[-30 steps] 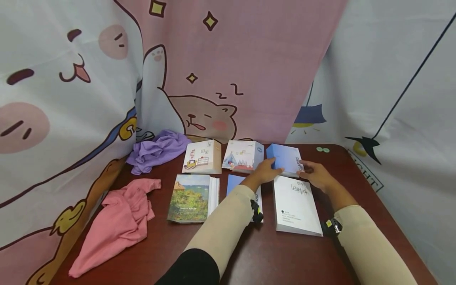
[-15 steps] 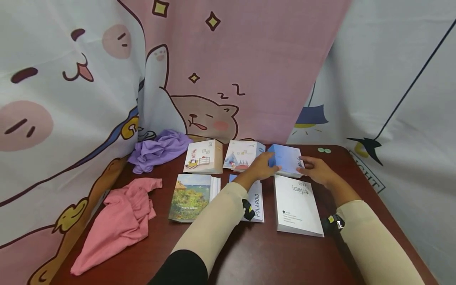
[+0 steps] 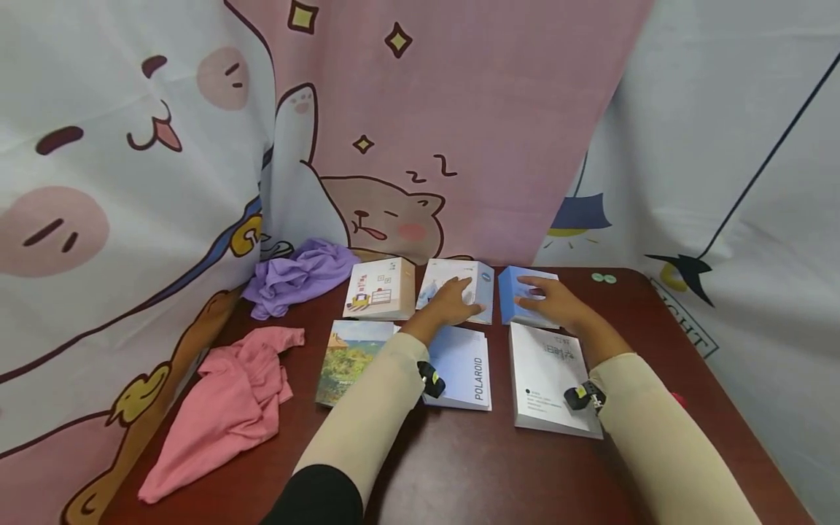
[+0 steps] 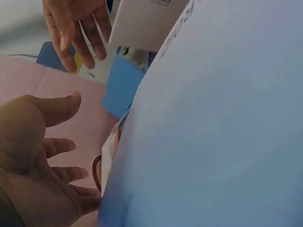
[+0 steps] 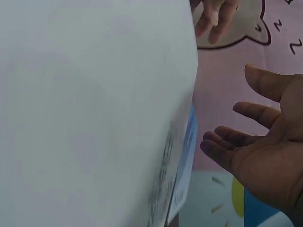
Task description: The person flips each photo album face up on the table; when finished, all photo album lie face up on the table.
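Observation:
Over the back-middle book with a pale tent-pattern cover (image 3: 485, 292), my left hand (image 3: 448, 302) hovers with fingers spread. My right hand (image 3: 558, 300) is above the blue book (image 3: 510, 295) at the back right, fingers extended and thumb apart. Neither hand holds anything; both look relaxed in the wrist views, where the left hand (image 4: 40, 161) and right hand (image 5: 270, 132) show their palms. Below my left wrist lies a blue-white POLAROID book (image 3: 459, 372). A white book (image 3: 545, 375) lies under my right wrist. My left sleeve partly covers a landscape-covered photo album (image 3: 344, 361).
A cream book (image 3: 377, 290) lies at the back left of two rows. Pink cloth (image 3: 230, 401) and purple cloth (image 3: 298, 277) lie on the left. Two small green discs (image 3: 604, 278) sit near the far right corner. Printed curtains surround the dark red table (image 3: 472, 467).
Both hands have come off the blue back-right book, which stays in the back row. The left hand has moved left over the neighbouring book; the right hand has lifted and shifted slightly left.

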### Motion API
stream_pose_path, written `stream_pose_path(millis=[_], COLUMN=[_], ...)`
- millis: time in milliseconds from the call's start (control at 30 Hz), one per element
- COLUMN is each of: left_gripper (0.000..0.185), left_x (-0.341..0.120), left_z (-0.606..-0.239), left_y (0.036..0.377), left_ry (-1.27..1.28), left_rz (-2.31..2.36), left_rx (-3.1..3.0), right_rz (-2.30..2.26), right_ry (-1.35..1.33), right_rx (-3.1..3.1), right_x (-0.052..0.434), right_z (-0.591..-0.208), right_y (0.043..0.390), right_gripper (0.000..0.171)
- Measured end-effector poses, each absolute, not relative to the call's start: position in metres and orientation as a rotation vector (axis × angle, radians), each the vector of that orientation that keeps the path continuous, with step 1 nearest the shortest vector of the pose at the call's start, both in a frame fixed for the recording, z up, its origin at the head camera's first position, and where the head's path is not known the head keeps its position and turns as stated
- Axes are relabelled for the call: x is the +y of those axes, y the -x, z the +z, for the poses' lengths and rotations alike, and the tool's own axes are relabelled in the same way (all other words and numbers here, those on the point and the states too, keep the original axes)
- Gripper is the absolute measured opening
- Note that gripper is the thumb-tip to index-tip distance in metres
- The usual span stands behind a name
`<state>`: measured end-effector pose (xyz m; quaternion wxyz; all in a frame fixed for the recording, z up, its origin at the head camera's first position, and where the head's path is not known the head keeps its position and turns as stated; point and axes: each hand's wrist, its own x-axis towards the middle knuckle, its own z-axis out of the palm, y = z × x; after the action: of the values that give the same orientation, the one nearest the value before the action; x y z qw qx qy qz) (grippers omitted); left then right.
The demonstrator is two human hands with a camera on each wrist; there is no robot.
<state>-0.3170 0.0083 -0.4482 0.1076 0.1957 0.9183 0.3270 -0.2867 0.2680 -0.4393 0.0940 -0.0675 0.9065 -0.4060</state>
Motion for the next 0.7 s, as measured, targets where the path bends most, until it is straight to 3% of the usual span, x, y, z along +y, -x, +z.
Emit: stream_pose_path(millis=[700], left_gripper=[0.082], left_x=[-0.031], left_z=[-0.447], left_y=[0.323], left_ry=[-0.523], left_rz=[1.047], left_rx=[2.569], right_rz=[-1.229], right_ry=[0.274], right_rx=[2.463], right_x=[0.206], right_z=[-0.429], right_y=[0.307], right_gripper=[0.080])
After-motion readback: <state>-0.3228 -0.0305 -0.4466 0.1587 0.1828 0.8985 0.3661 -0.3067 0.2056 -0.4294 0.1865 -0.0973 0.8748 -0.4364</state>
